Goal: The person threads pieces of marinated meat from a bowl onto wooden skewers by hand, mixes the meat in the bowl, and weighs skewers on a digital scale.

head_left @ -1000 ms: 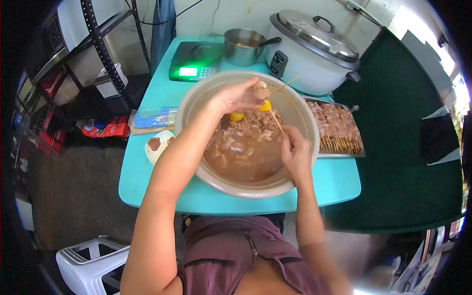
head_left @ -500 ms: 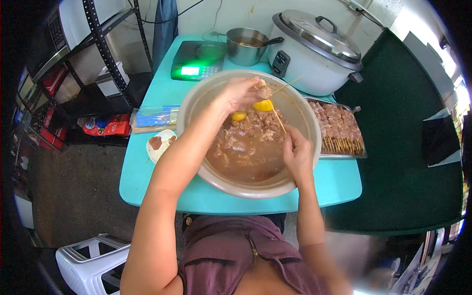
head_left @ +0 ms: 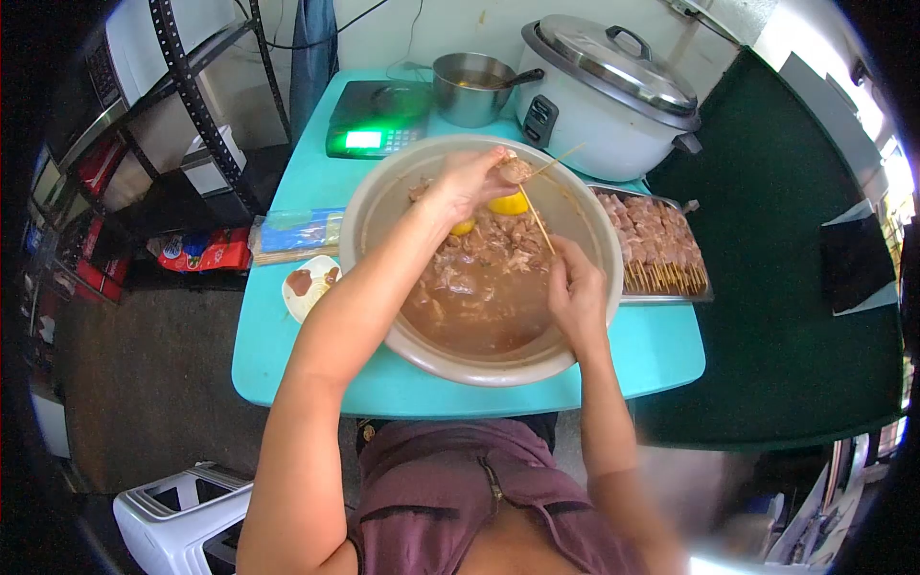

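My left hand (head_left: 470, 184) is closed on a piece of raw meat (head_left: 517, 171) above the far part of a large basin (head_left: 479, 374). My right hand (head_left: 579, 295) pinches the lower end of a bamboo skewer (head_left: 537, 222), whose upper end runs into that meat. A second thin stick (head_left: 563, 159) juts from the meat toward the upper right; whether it is separate, I cannot tell. Below, the basin contains meat chunks (head_left: 498, 240) in brown liquid (head_left: 470, 311). Yellow lemon pieces (head_left: 509, 204) lie under my left hand, partly covered.
On the turquoise table (head_left: 652, 355) a tray of skewered meat (head_left: 656, 240) stands right of the basin. Behind are a rice cooker (head_left: 604, 120), a steel pot (head_left: 470, 105) and a lit scale (head_left: 369, 134). Packaged skewers (head_left: 297, 235) and a small dish (head_left: 309, 299) lie left.
The view has shifted slightly, and my left hand now covers more of the lemon. Both hands keep their grips, and the skewer stays against the meat at nearly the same angle.
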{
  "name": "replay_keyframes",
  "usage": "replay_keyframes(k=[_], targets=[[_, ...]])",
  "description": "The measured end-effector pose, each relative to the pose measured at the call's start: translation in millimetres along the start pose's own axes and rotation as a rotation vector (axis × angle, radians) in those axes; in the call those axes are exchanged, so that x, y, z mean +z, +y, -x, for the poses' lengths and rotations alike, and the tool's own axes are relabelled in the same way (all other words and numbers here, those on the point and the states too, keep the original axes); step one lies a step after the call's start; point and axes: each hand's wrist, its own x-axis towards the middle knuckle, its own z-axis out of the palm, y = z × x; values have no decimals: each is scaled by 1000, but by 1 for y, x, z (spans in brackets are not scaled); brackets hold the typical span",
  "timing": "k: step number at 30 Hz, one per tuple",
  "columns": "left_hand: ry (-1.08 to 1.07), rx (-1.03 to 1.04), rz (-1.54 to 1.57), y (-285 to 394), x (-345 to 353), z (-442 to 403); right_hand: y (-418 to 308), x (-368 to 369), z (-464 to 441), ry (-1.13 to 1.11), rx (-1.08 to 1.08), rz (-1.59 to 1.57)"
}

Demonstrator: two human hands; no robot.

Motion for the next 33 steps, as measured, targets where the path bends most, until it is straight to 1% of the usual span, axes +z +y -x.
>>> replay_keyframes(k=[7, 9, 10, 12, 16, 18, 22, 25, 27, 28, 30, 33], targets=[[48, 36, 3, -1, 2, 1, -2, 0, -1, -34, 35, -17], [47, 45, 4, -1, 3, 1, 5, 2, -1, -2, -39, -23], [45, 54, 3, -2, 4, 1, 4, 1, -2, -1, -36, -21], [48, 74, -15, -3, 7, 1, 0, -1, -2, -34, 47, -4], [41, 113, -71, -2, 9, 2, -1, -1, -1, -37, 89, -37], [15, 107, -64, -1, 8, 4, 4, 1, -1, 6, 38, -71], [-35, 72, -71, 2, 8, 5, -1, -1, -2, 1, 21, -61], [-13, 38, -59, 3, 11, 7, 3, 1, -2, 36, 3, -96], [-22, 30, -45, 1, 10, 5, 5, 2, -2, 78, -67, -93], [-31, 28, -29, 0, 10, 4, 5, 2, -2, 82, -61, -91], [-40, 25, -32, -2, 10, 4, 3, 3, -2, 34, 27, -103], [-57, 29, -22, -3, 11, 3, 3, 4, -2, 34, 52, -95]])
